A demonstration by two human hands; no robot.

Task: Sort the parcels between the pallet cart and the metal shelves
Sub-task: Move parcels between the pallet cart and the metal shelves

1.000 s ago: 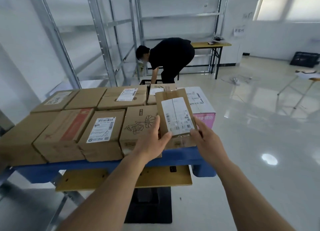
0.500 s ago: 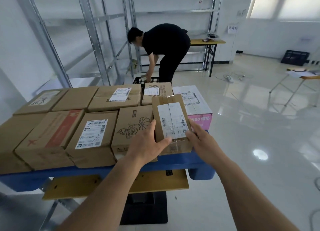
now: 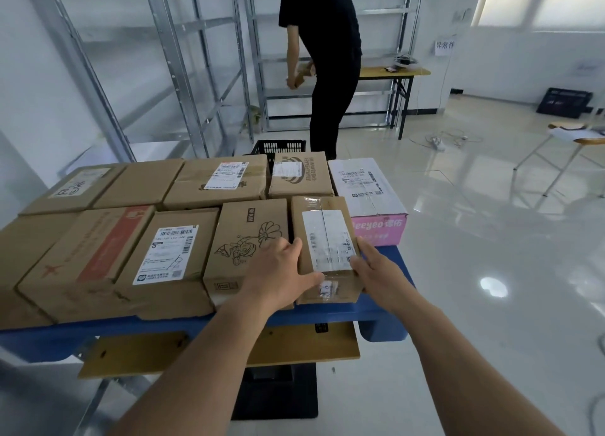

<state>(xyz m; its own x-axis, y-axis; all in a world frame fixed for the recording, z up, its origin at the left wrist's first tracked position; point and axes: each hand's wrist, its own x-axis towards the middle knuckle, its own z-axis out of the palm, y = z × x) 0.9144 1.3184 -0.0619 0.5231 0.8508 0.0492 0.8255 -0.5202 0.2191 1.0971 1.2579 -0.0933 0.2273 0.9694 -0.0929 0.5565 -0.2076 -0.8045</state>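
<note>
A small brown parcel [image 3: 322, 219] with a white label lies at the front right of the blue pallet cart [image 3: 376, 317], among several cardboard parcels. My left hand [image 3: 281, 275] holds its left side, thumb across the near top edge. My right hand [image 3: 376, 272] grips its right side. The parcel's bottom rests on the cart. Next to it on the left lies a box with a flower drawing [image 3: 248, 239]. A pink and white box [image 3: 370, 199] sits to the right behind it. Metal shelves [image 3: 203, 75] stand behind the cart.
A person in black [image 3: 327, 59] stands at the far shelves holding a small box. A black crate [image 3: 278, 147] sits behind the cart. A wooden table [image 3: 393, 73] is at the back, a stool [image 3: 576, 137] at the right. Shiny floor spreads to the right.
I have lowered the tilted parcel flat onto the cart, both hands still on it. The person at the back has straightened up from the crate and turned to the shelves.
</note>
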